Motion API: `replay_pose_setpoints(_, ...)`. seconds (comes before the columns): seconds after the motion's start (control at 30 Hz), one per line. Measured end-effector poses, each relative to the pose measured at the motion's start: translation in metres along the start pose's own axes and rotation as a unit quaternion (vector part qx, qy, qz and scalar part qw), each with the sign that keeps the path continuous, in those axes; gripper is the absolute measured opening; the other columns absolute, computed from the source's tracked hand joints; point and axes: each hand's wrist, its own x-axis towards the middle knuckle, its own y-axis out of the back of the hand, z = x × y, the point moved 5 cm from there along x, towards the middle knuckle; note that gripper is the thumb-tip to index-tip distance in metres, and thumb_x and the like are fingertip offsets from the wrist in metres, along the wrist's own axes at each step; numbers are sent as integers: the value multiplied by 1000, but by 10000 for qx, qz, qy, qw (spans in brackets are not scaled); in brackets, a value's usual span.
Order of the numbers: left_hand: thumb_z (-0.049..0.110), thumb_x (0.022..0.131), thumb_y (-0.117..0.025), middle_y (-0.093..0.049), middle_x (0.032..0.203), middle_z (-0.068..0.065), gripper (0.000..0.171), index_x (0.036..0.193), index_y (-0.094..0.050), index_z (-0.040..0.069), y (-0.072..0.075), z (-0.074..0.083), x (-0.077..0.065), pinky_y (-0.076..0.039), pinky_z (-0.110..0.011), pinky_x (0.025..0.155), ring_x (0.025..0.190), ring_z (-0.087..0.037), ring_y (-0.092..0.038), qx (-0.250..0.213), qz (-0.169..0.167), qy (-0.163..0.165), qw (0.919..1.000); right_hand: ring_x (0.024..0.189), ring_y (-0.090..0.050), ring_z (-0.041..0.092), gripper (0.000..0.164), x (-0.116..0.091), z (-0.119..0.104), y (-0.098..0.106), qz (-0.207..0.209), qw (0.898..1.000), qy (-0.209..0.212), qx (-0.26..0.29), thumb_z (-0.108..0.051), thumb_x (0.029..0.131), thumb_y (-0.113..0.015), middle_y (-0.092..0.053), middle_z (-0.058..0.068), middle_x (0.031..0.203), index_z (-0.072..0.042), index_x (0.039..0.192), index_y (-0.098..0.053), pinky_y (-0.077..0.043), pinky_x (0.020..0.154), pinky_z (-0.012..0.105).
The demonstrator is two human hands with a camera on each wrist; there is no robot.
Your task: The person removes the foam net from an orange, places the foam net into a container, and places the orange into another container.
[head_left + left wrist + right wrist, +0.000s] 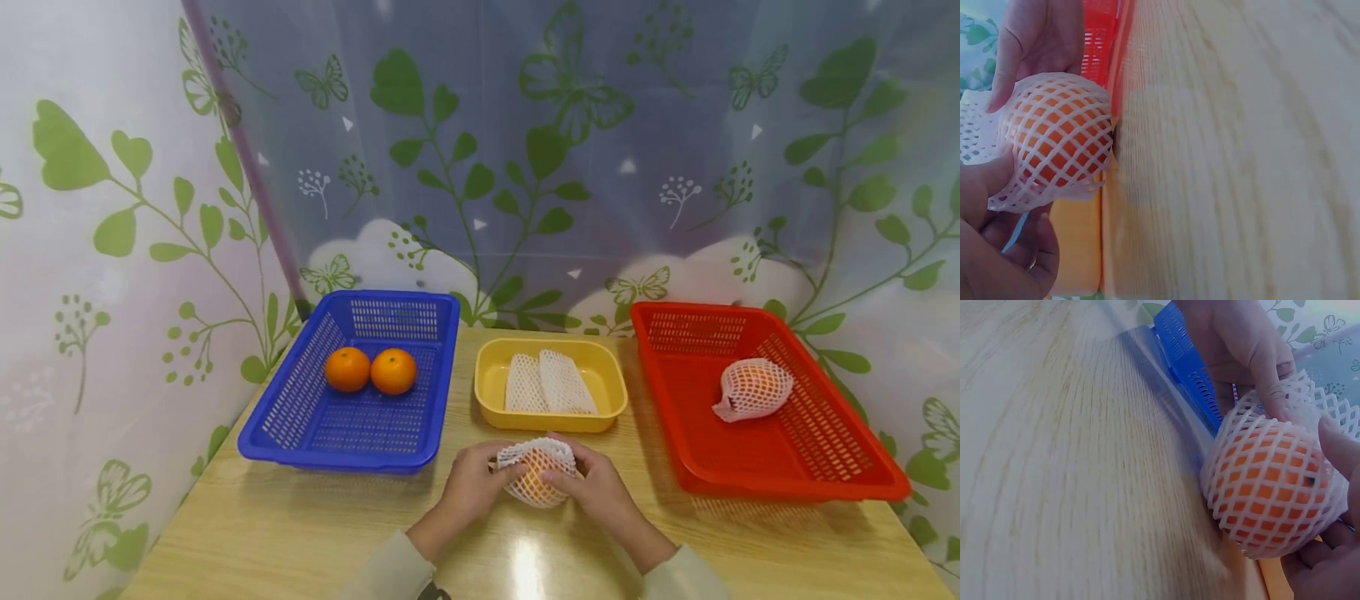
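Between my two hands is an orange (538,482) inside a white foam net sleeve (1266,481), close over the wooden table in front of the yellow basket. My left hand (474,481) pinches the sleeve's edge from the left, thumb on the near side. From the right, my right hand (600,487) grips the same sleeve, its thumb against the mesh. The netting covers the fruit, and its loose end bunches up at the far side in the left wrist view. Fingers behind the fruit are partly hidden.
On the left, a blue basket (337,457) holds two bare oranges (393,372). A yellow basket (551,422) in the middle contains flat foam net sleeves (566,383). At right, a red basket (787,483) holds a net-wrapped orange (756,387). A patterned curtain stands behind.
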Motion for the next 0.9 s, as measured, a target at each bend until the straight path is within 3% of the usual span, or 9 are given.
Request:
replay_pose_setpoints(0.2, 20, 86, -75, -74, 98, -2, 20, 102, -75, 8, 2, 0, 0, -52, -20, 67, 83, -9, -65, 60, 121, 101, 9999, 101, -62, 15, 52, -1, -2, -1, -22, 10000, -11, 25, -13, 85, -75, -65, 17, 119, 3, 131, -57, -52, 81, 22)
replay_pose_setpoints(0.53, 27, 87, -74, -69, 113, -8, 39, 120, -67, 7, -4, -3, 1, -54, -21, 76, 98, -19, -65, -349, -358, 78, 9987, 93, -64, 7, 41, -2, -3, -1, -9, 9998, 168, 124, -12, 88, -72, -68, 18, 113, 5, 124, -62, -54, 79, 23)
replay_pose_setpoints(0.77, 28, 86, -76, -63, 126, -12, 53, 130, -59, 4, -9, -3, 0, -54, -23, 83, 111, -26, -60, -369, -762, 50, 9964, 83, -66, 8, 26, -3, -3, 4, 590, 9978, -116, 264, -10, 87, -72, -72, 14, 98, 6, 108, -71, -55, 72, 23)
replay_pose_setpoints(0.9, 26, 86, -75, -58, 132, -17, 60, 134, -54, -2, -10, 0, 0, -54, -26, 85, 115, -30, -59, -159, -843, -168, 9962, 79, -65, 7, 21, -3, -3, 6, 887, 9953, -239, 295, -5, 84, -74, -73, 13, 94, 5, 103, -73, -55, 69, 23)
